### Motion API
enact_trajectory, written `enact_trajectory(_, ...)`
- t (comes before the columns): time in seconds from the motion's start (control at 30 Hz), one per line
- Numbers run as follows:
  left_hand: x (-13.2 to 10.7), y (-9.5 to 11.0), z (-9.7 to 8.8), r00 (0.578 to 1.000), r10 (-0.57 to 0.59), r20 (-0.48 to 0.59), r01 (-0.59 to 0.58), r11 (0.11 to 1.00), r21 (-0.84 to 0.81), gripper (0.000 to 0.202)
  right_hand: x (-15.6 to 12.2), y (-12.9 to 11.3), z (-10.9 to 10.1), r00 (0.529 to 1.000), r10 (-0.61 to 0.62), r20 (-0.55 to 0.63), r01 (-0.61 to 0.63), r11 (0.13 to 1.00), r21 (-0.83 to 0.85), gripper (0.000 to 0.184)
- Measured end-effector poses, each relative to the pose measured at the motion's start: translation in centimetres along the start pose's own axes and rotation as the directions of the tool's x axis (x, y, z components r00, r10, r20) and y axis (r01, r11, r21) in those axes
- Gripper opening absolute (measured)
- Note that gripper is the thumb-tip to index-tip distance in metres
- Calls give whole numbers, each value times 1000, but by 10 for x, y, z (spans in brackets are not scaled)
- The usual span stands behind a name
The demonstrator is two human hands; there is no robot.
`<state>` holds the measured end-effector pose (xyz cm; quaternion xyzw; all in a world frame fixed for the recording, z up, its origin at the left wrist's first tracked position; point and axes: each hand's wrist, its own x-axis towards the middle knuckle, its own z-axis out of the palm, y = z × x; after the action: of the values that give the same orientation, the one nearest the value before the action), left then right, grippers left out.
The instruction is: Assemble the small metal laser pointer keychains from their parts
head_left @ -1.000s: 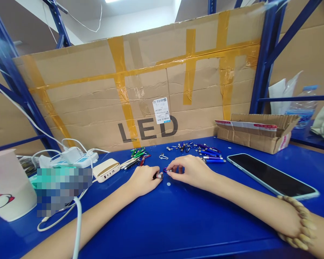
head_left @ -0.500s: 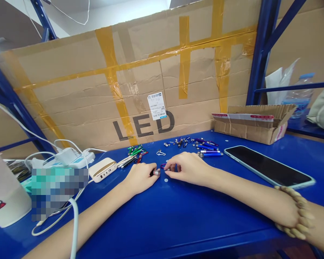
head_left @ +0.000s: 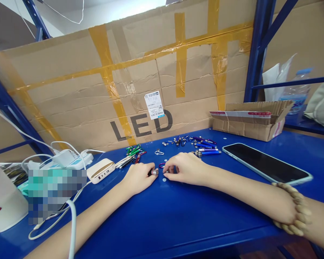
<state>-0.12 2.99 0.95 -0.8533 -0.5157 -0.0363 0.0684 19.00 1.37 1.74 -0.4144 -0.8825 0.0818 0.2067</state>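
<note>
pinching a small purple carabiner (head_left: 162,166) between the thumb and fingertips of our right hand (head_left: 187,169), we hold it just beside the silver end of a mini keychain torch (head_left: 153,172). the torch's dark barrel sits inside the curled fingers of our left hand (head_left: 139,178), so both hands are closed on their small parts, low over a blue steel shelf (head_left: 178,223). a wooden bead bracelet (head_left: 291,208) circles our right wrist.

ahead of our hands lies a loose scatter of parts: a silver carabiner (head_left: 159,152), green torches (head_left: 132,150) to the left, and blue torches (head_left: 207,152) to the right. further right, a black smartphone (head_left: 267,162) lies flat in a pale blue case.

at the back right stands an open cardboard carton (head_left: 248,126), its flaps up and its inside hidden from our view. a white plastic cup (head_left: 2,201) with a cartoon print stands at the left edge, and we cannot see into it. a gold-and-white power bank (head_left: 101,171) sits near a white power strip (head_left: 78,160). past the shelf, a clear plastic water bottle (head_left: 295,95) stands beside a white plastic bag (head_left: 272,81), and a large taped carton (head_left: 140,82) printed "led" leans behind everything.
</note>
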Motion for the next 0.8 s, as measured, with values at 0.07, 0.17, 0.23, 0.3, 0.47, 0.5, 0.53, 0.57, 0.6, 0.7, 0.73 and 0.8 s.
enact_trajectory(0.07,0,0,0,1000,-1,1,1,1000,-1,26,0,1,0,1000,-11,2,11,1000,4,19)
enact_trajectory(0.17,-1,1,-1,1000,-5,9,5,1000,-1,26,0,2,0,1000,-21,2,21,1000,6,18)
enact_trajectory(0.23,-1,1,-1,1000,-7,14,7,1000,-1,25,-1,2,0,1000,-19,5,19,1000,3,18)
enact_trajectory(0.3,-1,2,-2,1000,-8,14,8,1000,0,24,-1,1,0,1000,-13,10,13,1000,-1,18)
enact_trajectory(0.47,0,2,-3,1000,-9,26,9,1000,5,25,-1,-1,-1,999,-13,33,13,1000,1,19)
enact_trajectory(0.5,0,2,-3,1000,-7,24,7,1000,5,26,-1,-1,-1,999,-15,39,15,1000,-3,20)
enact_trajectory(0.53,-1,2,-2,1000,-5,21,5,1000,5,26,-1,-1,-1,999,-15,45,16,1000,-9,20)
enact_trajectory(0.57,-1,2,-2,1000,-4,17,4,1000,4,26,-1,-1,-1,999,-16,50,17,1000,-17,20)
enact_trajectory(0.6,-1,2,-2,1000,-6,15,6,1000,4,26,-2,-1,-1,998,-19,54,20,1000,-23,20)
enact_trajectory(0.7,0,2,-2,1000,-12,13,12,1000,3,28,-2,0,-1,998,-39,53,41,998,-37,20)
enact_trajectory(0.73,0,2,-2,1000,-13,14,13,1000,3,28,-2,1,-1,997,-50,52,52,998,-41,20)
enact_trajectory(0.8,0,2,-2,1000,-13,17,13,1000,8,28,-2,2,-1,997,-64,53,66,997,-51,20)
